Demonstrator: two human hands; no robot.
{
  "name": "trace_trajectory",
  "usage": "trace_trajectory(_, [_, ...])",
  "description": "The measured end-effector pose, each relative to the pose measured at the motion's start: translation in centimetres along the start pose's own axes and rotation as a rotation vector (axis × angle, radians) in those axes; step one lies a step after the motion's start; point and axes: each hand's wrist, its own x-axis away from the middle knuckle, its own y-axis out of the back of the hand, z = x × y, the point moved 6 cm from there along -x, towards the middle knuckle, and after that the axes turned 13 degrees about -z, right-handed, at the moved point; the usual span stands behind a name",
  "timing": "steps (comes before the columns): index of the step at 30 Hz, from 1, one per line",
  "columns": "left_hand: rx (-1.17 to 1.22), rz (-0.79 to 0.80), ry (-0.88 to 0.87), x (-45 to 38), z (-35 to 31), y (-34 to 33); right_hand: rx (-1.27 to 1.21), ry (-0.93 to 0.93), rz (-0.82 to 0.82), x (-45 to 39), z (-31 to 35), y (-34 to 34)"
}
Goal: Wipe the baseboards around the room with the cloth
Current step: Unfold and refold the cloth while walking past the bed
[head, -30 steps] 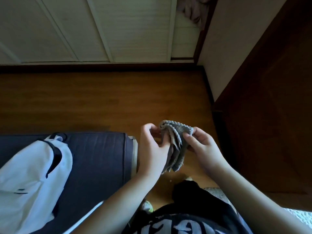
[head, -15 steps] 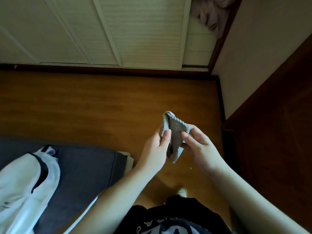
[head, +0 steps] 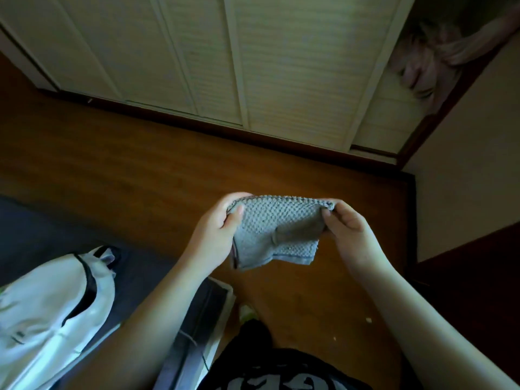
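Nearest to the camera, at 6 o'clock, there is one black garment with white print on the person's body, and two bare forearms rise from it. At 8 o'clock one white bag with black trim lies on one dark blue-grey cushioned surface. On the brown wooden floor at about 5 o'clock I count two small pale crumbs.

In the middle there is one grey waffle-textured cloth — it is held in the air above the floor, stretched flat between two hands. The left hand is at the cloth's 9 o'clock edge: its thumb lies on the near face and its fingers are curled behind, so the corner is clamped between them. The right hand is at the 3 o'clock edge, with the thumb and the bent fingers pinching the upper corner. The top edge is pulled straight; the lower edge hangs loose with a fold.

Farther, from 10 o'clock to 2 o'clock, one dark brown wooden baseboard runs along the foot of the cream louvred closet doors — I see three slatted panels. At 1 o'clock one pale pinkish fabric hangs in the closet opening. At 3 o'clock stand one beige wall and one dark wooden panel.
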Motion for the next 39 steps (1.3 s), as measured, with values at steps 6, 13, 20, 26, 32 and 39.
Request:
trace_trajectory(6, [0.046,-0.043,0.111,-6.8,2.6,4.6,0.113,0.034,0.065,-5.3,3.8,-6.0])
trace_trajectory(13, [-0.014,-0.045,0.174,-13.8,4.8,7.8,0.013,0.010,0.035,-10.5,6.5,-11.7])
trace_trajectory(20, [0.794,0.094,0.817,-16.7,5.8,4.6,-0.174,-0.141,0.044,-17.1,8.6,-16.0])
trace_trajectory(26, [0.943,0.076,0.706,-21.8,6.2,0.1,-0.396,-0.533,0.105,-25.8,6.6,-19.3])
trace_trajectory(32, [0.830,-0.097,0.680,-28.6,6.8,-0.6,-0.416,-0.571,0.459,-32.6,6.3,-21.1])
trace_trajectory(39, [0.889,-0.394,0.767,-32.4,7.9,2.7,-0.232,-0.627,0.666,-35.3,4.7,-25.6])
